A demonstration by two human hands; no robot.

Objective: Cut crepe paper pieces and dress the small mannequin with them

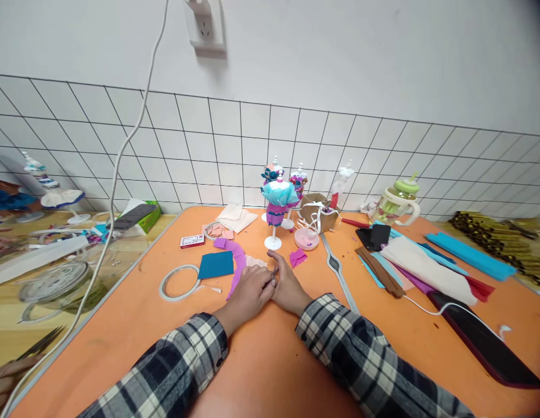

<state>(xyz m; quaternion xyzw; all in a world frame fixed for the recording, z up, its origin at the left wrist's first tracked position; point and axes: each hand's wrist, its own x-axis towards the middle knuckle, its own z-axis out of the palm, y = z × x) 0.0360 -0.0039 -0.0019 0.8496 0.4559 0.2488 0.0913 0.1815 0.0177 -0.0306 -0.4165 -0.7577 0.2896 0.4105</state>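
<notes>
My left hand (254,285) and my right hand (290,284) meet over the orange table, fingertips together. Both sets of fingers are closed in a pinch, with a small dark bit at the fingertips that is too small to name. Beside my left hand a curved purple paper strip (237,262) lies flat, near a teal paper square (216,265) and a roll of tape (180,283). Pale pink paper (255,262) sits just behind my fingers. Beyond them stands a small dress-form figure (276,200) in turquoise and purple, and a magenta scrap (298,258) lies to its right.
More dress forms (298,177), a pink dish (306,238) and a cardboard box (319,210) stand behind. Crepe paper strips (427,267), a grey strap (335,264) and a green-lidded jug (396,203) are on the right. At left, another person's hand (6,377) holds dark scissors; a white cable (117,168) hangs down.
</notes>
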